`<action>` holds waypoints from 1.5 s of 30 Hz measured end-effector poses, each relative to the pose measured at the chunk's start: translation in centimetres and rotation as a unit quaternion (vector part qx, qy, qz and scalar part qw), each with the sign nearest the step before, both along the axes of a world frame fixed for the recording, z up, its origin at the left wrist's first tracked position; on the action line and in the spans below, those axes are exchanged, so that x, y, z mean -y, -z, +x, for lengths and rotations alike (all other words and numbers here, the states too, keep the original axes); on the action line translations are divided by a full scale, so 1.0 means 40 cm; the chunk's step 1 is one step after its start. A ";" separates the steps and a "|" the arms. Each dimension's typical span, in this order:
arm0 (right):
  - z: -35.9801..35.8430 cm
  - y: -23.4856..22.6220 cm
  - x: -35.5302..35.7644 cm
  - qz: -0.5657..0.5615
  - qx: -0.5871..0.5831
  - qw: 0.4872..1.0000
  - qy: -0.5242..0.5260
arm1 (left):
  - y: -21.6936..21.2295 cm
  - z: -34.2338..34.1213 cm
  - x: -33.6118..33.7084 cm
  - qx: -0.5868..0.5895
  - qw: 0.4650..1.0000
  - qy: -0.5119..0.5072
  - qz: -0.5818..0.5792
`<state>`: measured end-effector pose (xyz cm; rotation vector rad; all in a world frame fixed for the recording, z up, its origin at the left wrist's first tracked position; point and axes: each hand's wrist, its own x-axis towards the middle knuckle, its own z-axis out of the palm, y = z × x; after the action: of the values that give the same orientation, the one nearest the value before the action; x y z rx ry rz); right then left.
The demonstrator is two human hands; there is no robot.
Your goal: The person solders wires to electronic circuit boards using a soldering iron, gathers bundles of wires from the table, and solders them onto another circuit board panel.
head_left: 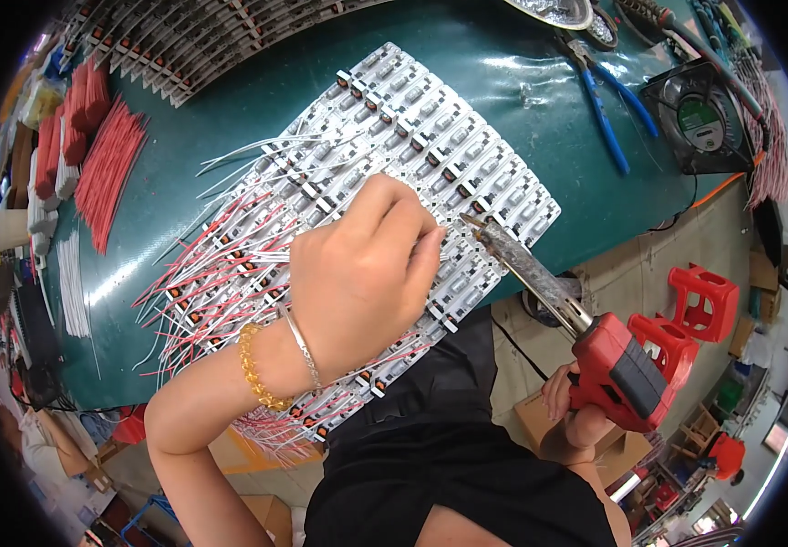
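A slanted panel of small white circuit boards [513, 187] lies on the table before me, with red and white wires [198, 273] fanning out from its left side. My left hand [362, 264], two bracelets at its wrist, rests over the middle of the panel. Its fingers are curled together and pinched; what is between them is hidden beneath the hand. My right hand [576, 415] grips a red and black soldering gun [627, 374] at the right. The gun's darkened metal tip points left, close over the boards beside my left fingers.
Bundles of red wire [109, 173] and white wire [73, 283] lie at the left. More board panels [184, 41] stand at the back. Blue-handled pliers [608, 114], a metal dish [554, 11] and a small black fan [699, 118] sit at the right. Red stools [699, 301] stand beyond the table edge.
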<state>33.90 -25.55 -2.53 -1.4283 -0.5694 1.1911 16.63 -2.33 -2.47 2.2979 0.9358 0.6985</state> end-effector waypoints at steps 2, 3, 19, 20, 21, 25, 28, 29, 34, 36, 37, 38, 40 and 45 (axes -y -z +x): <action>0.003 0.044 0.046 -0.067 0.115 0.991 0.017 | 0.010 0.002 -0.003 0.003 1.000 0.008 0.027; 0.006 0.062 0.063 -0.130 0.225 0.965 0.032 | 0.012 0.003 -0.002 0.004 0.998 0.014 0.056; -0.028 -0.046 -0.042 -0.052 0.019 0.998 0.019 | -0.004 0.007 0.004 -0.025 0.999 -0.003 0.045; -0.044 -0.048 -0.050 -0.055 0.023 0.997 0.053 | -0.001 0.009 0.005 -0.031 0.998 -0.002 0.047; -0.053 -0.048 -0.055 -0.058 0.027 0.994 0.088 | 0.001 0.010 0.006 -0.036 0.998 -0.002 0.050; -0.022 -0.038 -0.040 -0.039 0.011 0.999 0.016 | -0.003 0.010 0.007 -0.038 0.998 -0.002 0.053; -0.020 -0.035 -0.034 -0.025 0.012 1.000 0.009 | -0.007 0.009 0.007 -0.040 0.998 0.001 0.046; -0.019 -0.036 -0.032 -0.033 0.019 0.999 0.004 | -0.009 0.009 0.008 -0.042 0.998 0.001 0.039; -0.038 -0.044 -0.038 -0.058 0.018 0.998 0.036 | -0.012 0.005 0.002 -0.052 0.998 0.013 0.013; -0.040 -0.038 -0.033 -0.059 0.016 0.996 0.060 | -0.011 0.000 0.001 0.007 0.999 0.017 -0.035; -0.032 -0.021 -0.025 -0.058 0.015 0.996 0.060 | -0.015 -0.003 0.001 0.007 0.999 0.017 -0.035; -0.018 0.006 -0.012 0.008 0.047 0.998 0.034 | -0.022 -0.007 0.000 0.022 0.998 0.028 -0.055; -0.010 0.019 -0.004 0.074 0.078 0.994 0.007 | -0.027 -0.012 -0.002 0.036 0.996 0.040 -0.076; -0.008 0.017 0.005 0.081 0.081 0.993 0.019 | -0.029 -0.008 0.001 0.020 0.996 0.061 -0.056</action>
<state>33.57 -25.76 -3.22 -1.3972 -0.7320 0.9819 16.32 -2.37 -1.32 2.2140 0.7892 0.6229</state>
